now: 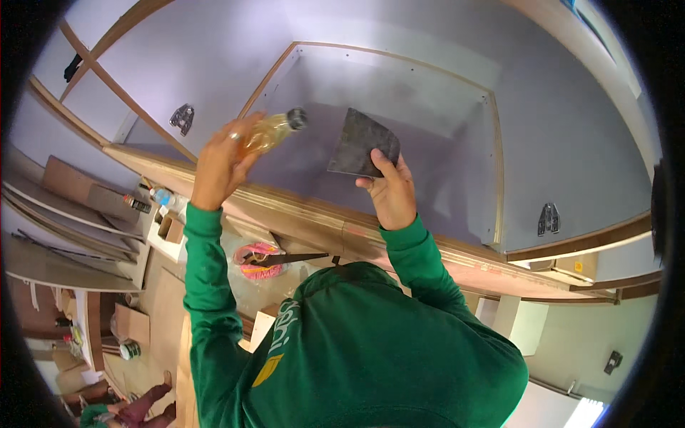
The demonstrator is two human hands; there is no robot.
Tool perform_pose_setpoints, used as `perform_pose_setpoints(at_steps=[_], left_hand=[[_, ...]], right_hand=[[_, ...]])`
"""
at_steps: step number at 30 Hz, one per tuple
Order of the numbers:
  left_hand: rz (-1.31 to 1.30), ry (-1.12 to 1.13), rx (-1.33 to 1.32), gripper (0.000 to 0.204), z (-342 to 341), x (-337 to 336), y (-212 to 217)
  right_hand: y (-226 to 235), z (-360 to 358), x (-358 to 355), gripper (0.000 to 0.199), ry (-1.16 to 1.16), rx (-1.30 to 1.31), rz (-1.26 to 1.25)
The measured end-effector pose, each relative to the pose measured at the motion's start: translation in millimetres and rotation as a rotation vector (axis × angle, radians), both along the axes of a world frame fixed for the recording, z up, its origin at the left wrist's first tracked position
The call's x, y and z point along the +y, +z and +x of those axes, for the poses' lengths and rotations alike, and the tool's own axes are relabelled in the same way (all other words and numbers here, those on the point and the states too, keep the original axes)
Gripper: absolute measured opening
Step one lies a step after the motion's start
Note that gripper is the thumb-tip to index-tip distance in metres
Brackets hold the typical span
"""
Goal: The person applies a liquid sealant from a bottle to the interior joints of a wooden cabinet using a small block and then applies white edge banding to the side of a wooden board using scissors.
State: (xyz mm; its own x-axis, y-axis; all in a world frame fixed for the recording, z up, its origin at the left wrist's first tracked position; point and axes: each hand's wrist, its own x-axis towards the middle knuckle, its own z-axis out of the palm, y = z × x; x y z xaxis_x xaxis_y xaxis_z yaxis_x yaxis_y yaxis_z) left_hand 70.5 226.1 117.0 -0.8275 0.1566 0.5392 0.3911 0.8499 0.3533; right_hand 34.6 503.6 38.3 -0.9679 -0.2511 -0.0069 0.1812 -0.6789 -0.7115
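My left hand [220, 158] is wrapped round a clear plastic bottle [268, 134] of yellowish liquid, tilted with its dark cap [296, 119] pointing right and slightly up. In my right hand [396, 194] is a thin, flat, dark grey piece [360, 145] with one rounded corner, its material unclear. My thumb lies on its face, and the fingers behind it are mostly hidden. A gap separates bottle and piece. Both hands are over the wood-edged opening of a pale cabinet [321, 57].
Metal hinges [183, 119] [549, 219] sit on the cabinet's panels at either side. Below the wooden front edge [307, 214] lie a pink bag [260, 260] and a long dark blade-like strip [303, 257]. Boards [64, 242] lean at left. Another person [143, 410] is at lower left.
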Motion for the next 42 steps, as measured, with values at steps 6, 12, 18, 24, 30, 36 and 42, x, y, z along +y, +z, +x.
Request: perform_pose_setpoints(at_steps=[6,12,18,24,30,36,42], left_hand=[[-0.361,-0.099,-0.053,0.059,-34,28,23],[-0.577,-0.155,-0.012,0.058,-51,48,45],[-0.647,-0.162,-0.073,0.058,-56,61,56],[-0.676,-0.131,-0.075,0.06,-52,66,63],[-0.676,-0.139,-0.07,0.057,-51,70,67],[-0.668,-0.133,-0.091,0.055,-53,70,71],[-0.694,-0.138,-0.097,0.06,-53,78,72]], right_hand=[[-14,7,13,0.034,-0.018,-0.011,-0.026],[-16,9,23,0.031,0.007,-0.049,-0.017],[-22,6,23,0.036,-0.002,-0.012,-0.034],[-23,7,23,0.037,0.016,0.004,-0.063],[-22,8,23,0.035,0.02,0.007,-0.043],[-17,11,21,0.034,0.019,-0.007,-0.042],[-17,11,25,0.033,0.023,0.017,-0.064]])
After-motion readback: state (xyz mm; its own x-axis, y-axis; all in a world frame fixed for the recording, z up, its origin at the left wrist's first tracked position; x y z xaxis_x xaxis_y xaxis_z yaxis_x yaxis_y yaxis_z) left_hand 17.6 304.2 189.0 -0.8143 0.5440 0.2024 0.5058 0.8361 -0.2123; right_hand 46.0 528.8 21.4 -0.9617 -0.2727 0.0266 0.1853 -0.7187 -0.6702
